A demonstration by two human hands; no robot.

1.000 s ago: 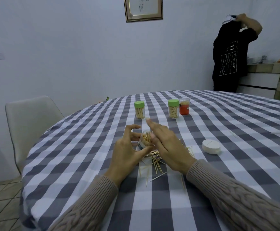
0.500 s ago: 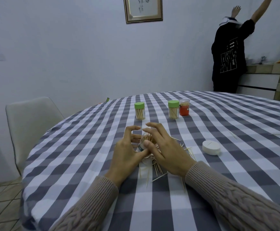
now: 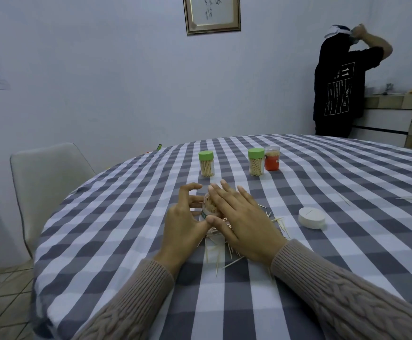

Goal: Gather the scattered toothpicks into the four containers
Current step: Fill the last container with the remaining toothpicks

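Grip: our left hand (image 3: 182, 224) curls round open container (image 3: 208, 208), thumb and fingers holding it tilted on tabletop (image 3: 116, 231). Our right hand (image 3: 244, 222) released, straight fingers laid over container mouth. Scattered toothpicks (image 3: 224, 256) lie under and just beside both hands. White lid (image 3: 312, 217) near, to right. Farther back we see two green-capped containers (image 3: 206, 163), (image 3: 256, 161) and uncapped orange container (image 3: 272, 158), all upright.

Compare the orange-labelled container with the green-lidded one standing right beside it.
The orange container has no lid, its mouth open; the green-lidded container is capped. The orange container's lower body is wrapped in orange; the green-lidded one is clear, its toothpicks showing through the side. Both stand upright on the checked tablecloth, holding toothpicks.
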